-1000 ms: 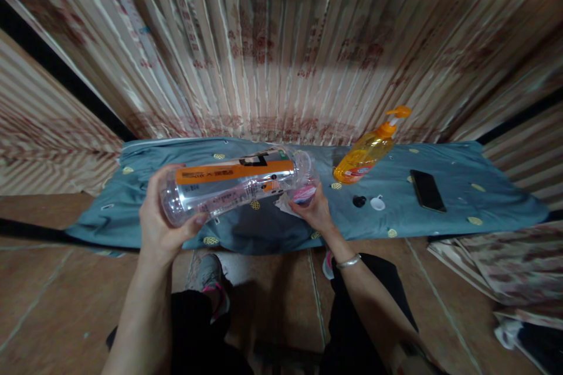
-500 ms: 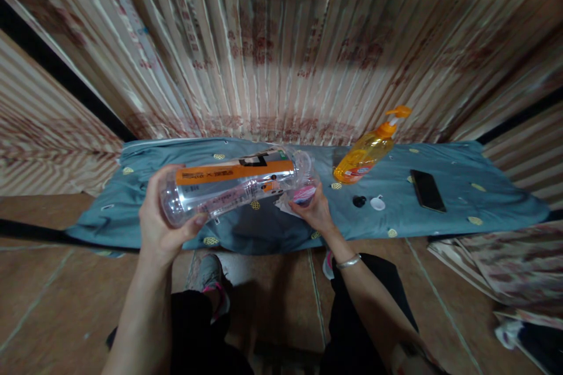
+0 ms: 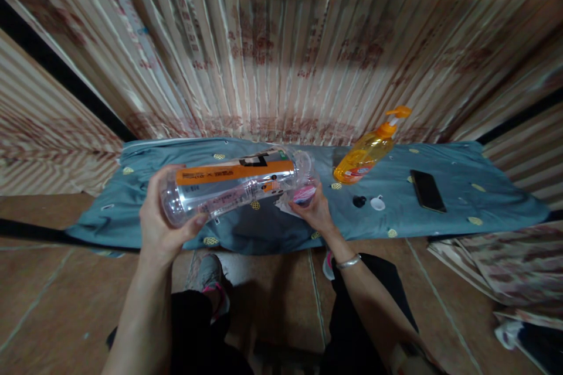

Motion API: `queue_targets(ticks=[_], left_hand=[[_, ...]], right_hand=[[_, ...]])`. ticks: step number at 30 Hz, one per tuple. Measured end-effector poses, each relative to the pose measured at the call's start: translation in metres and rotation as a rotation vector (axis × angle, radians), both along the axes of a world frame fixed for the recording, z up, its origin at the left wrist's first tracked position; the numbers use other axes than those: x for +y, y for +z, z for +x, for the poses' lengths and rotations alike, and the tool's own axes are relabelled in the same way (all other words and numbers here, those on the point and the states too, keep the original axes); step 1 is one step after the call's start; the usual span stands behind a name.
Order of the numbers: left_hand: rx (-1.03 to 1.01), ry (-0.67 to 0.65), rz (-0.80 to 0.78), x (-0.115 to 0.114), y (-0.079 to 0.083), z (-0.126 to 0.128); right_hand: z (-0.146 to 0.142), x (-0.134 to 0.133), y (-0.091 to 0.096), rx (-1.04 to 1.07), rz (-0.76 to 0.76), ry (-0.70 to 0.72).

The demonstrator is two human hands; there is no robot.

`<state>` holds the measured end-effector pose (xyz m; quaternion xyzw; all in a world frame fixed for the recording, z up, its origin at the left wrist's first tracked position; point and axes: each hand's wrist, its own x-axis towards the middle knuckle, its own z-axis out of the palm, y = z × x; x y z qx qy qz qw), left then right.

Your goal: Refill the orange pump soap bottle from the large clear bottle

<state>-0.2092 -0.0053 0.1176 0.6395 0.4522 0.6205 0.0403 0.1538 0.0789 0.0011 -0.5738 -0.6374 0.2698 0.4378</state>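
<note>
A large clear plastic bottle (image 3: 237, 184) with an orange label lies tilted on its side in the air above a blue-grey cloth (image 3: 440, 217). My left hand (image 3: 160, 222) is wrapped round the bottle's base end. At the bottle's mouth, my right hand (image 3: 314, 211) is closed on a pink cap (image 3: 304, 193), with a bit of white paper or film beneath it. A silver bracelet sits on my right wrist.
On the cloth stand an orange pump bottle (image 3: 369, 149), a small black cap (image 3: 359, 201), a white cap (image 3: 377, 204) and a black phone (image 3: 427, 190). Striped curtains hang behind. My legs and a shoe (image 3: 213, 281) are on the tiled floor; folded fabric (image 3: 497, 269) lies right.
</note>
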Motion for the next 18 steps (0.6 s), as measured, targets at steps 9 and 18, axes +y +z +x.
queue_targets(ticks=[9,18], left_hand=[[-0.012,0.014,-0.036,0.0006,0.0013,0.001],[0.029,0.014,0.005,-0.0002,-0.0003,-0.0006]], right_hand=[[-0.0007,0.0001,-0.0019,-0.001,-0.011,-0.013],[0.0001,-0.0008,-0.0015,-0.02,-0.011,0.0]])
